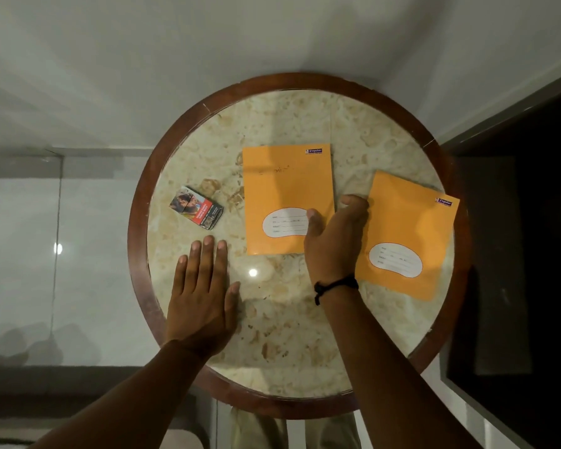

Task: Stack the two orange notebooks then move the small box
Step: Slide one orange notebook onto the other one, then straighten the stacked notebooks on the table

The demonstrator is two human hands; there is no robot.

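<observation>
Marble tabletop (pixel 282 319), round with a dark wood rim, fills my head view. My left hand (pixel 201 296) lies flat and released, near the small box (pixel 196 206). My right hand (pixel 336 241) grips the right edge of the centre notebook (pixel 282 186); the second notebook (pixel 405 228) lies tilted just right, apart.

Probably a home: round marble table (pixel 292 319) with wood rim, plain white walls, glass panel (pixel 20 254).
</observation>
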